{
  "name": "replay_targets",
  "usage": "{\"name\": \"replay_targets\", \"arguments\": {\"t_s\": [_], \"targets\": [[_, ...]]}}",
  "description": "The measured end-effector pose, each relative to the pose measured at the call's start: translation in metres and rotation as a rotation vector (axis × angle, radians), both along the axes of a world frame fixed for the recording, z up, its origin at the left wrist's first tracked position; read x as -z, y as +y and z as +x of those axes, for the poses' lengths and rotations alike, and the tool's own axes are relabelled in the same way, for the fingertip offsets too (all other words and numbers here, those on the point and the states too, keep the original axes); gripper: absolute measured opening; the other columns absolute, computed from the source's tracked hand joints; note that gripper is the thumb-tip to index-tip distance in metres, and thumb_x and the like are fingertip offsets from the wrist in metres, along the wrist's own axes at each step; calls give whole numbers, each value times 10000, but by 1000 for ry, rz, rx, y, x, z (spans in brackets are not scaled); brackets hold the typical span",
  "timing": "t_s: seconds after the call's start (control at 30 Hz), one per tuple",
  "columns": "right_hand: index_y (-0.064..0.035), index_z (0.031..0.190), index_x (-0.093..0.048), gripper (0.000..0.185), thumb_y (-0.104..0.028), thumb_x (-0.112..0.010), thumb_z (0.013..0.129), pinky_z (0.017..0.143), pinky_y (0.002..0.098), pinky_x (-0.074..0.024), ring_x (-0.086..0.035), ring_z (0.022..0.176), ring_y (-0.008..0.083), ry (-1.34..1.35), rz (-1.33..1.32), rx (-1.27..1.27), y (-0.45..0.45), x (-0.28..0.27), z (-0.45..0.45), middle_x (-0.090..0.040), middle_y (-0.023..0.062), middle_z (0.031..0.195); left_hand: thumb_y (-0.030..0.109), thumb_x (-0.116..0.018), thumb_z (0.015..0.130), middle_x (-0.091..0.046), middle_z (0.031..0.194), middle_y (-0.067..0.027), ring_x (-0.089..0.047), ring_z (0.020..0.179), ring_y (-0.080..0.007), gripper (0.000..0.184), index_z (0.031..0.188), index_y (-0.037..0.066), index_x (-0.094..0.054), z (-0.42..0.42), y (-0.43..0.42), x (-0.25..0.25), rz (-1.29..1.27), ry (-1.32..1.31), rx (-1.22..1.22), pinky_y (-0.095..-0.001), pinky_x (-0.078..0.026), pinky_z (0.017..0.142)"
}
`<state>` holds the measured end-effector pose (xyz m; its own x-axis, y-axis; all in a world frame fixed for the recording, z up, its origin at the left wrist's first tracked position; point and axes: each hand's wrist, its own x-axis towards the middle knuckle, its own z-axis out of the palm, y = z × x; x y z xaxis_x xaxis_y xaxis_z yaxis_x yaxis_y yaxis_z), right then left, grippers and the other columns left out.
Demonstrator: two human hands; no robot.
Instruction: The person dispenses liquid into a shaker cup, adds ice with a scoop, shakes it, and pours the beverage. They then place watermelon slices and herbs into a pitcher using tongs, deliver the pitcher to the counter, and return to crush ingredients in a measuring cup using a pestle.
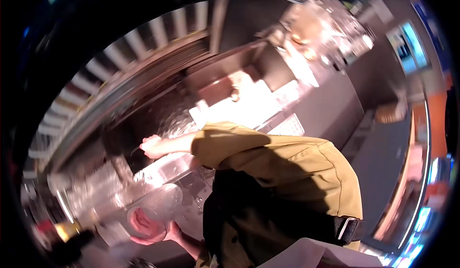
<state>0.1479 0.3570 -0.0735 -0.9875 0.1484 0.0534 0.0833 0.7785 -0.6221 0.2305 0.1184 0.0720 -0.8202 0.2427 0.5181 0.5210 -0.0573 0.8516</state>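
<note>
My left hand (146, 227), low in the view, is closed around a clear glass (167, 196). The fingers show through its wall, and the glass is tilted. Farther up, my right hand (154, 147) reaches out from a tan sleeve with its fingers curled closed. What it grips, if anything, is too dark and blurred to name. Just beyond this hand lies a dark bin (127, 134) with a blurred, glistening heap that looks like ice (179, 123). A bright metal ledge (167, 168) runs between my two hands.
A brightly lit basin (220, 88) sits beyond my right forearm. Shiny, blurred items crowd the counter (321, 28) at the upper right. A striped rack (129, 43) lines the far edge. A bottle (67, 230) with a yellow label stands at lower left.
</note>
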Motion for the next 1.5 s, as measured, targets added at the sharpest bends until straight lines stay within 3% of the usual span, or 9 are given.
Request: {"name": "replay_targets", "arguments": {"t_s": [0.27,0.33,0.4,0.5,0.63,0.73,0.83,1.17,1.5], "targets": [[-46,992,-580,206,-141,-491,832,688,328,-481,-581,786,148,536,-640,808,132,-103,336,-582,82,911,71,-707,585,-350,1240,-221,-407,1117,-334,879,1257,84,-140,105,234,-25,210,216,843,-472,-314,986],[-28,1038,-561,249,-161,-496,838,717,320,-481,-580,817,182,484,-438,1095,140,-80,446,-580,102,939,190,-807,539,-366,1230,-202,-414,1119,-335,894,1202,65,-220,171,299,-17,270,144,910,-471,-341,963],[-13,1070,-548,284,-147,-507,823,754,332,-482,-576,882,213,578,-386,1286,141,-37,567,-561,122,1025,-72,-678,514,-365,1209,-183,-389,1122,-292,874,1228,70,-194,248,358,-20,327,-30,1084,-429,-274,1014],[-11,1110,-521,315,-30,-502,796,754,292,-493,-553,923,170,441,-88,1912,54,-61,736,-532,96,1087,-40,-749,562,-352,1205,-167,-363,1131,-264,902,1267,45,-191,355,437,-9,286,-89,1126,-395,-239,1019],[55,1041,-552,349,-34,-537,704,776,315,-465,-570,860,223,1042,354,2782,-162,-73,867,-576,141,1018,96,-790,595,-321,1241,-204,-333,1165,-298,949,1305,16,-164,448,500,-6,121,-32,1085,-398,-238,1019],[53,1039,-539,389,-134,-569,699,778,374,-452,-555,871,258,229,856,3376,-409,-47,869,-583,163,961,201,-793,613,-286,1280,-222,-316,1184,-322,958,1315,1,-173,487,528,-3,43,7,1034,-430,-233,1019],[14,1101,-466,474,-230,-551,704,809,410,-412,-506,935,276,329,926,3813,-545,-57,777,-515,167,1036,196,-783,612,-273,1295,-219,-306,1196,-320,928,1314,17,-202,507,558,19,28,47,993,-431,-251,1017],[-116,1306,-220,780,-550,-492,718,913,531,-281,-346,1149,334,2192,1809,2990,-610,-203,499,-290,180,1287,178,-639,767,-350,1189,-157,-403,1042,-262,562,1223,21,-351,540,513,57,210,333,1180,-374,-358,877],[-167,1394,-89,941,-698,-464,714,995,567,-174,-172,1289,356,2233,2138,2574,-642,-323,402,-39,165,1432,171,-537,849,-446,1057,-94,-475,888,-213,354,1153,39,-411,570,421,65,411,261,1721,-322,-412,747]]}}
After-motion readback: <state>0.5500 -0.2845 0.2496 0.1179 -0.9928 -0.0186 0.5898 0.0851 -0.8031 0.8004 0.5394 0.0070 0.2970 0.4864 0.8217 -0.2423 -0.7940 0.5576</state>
